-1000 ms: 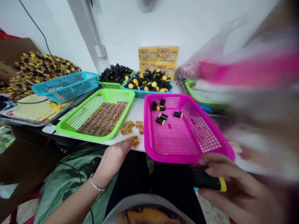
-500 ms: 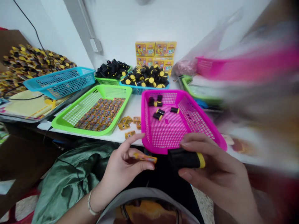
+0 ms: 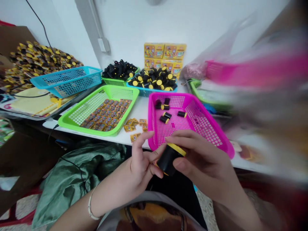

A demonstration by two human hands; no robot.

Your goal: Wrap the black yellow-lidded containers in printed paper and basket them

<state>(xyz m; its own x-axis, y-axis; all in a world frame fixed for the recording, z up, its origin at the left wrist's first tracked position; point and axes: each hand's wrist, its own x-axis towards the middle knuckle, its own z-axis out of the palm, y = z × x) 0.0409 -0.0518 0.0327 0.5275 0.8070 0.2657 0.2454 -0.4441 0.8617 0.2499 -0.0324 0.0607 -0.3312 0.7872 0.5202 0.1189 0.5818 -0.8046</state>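
Observation:
Fingers of my right hand (image 3: 204,163) are wrapped round a black cylinder (image 3: 167,161) with a yellow cap, tilted in front of the pink basket (image 3: 228,144). My left hand (image 3: 141,166) meets it from the left, its fingertips pinched at the cylinder's lower left side. The small orange packet between those fingertips is mostly hidden behind them and the cylinder. Several black and yellow cylinders (image 3: 182,114) lie in the pink basket. Orange printed packets (image 3: 131,124) are on the table between that basket and the green basket (image 3: 69,119), which holds rows of them.
Behind stand a blue basket (image 3: 144,92) heaped with black and yellow pieces, a green basket (image 3: 114,82) of black pieces, and yellow boxes (image 3: 154,51). At left, another blue basket (image 3: 67,77) sits before a large pile (image 3: 43,61). The right side is blurred.
My hands have come together. The black cylinder has moved left and turned, its yellow cap now facing up, and it touches my left fingers. The orange packet has become mostly hidden.

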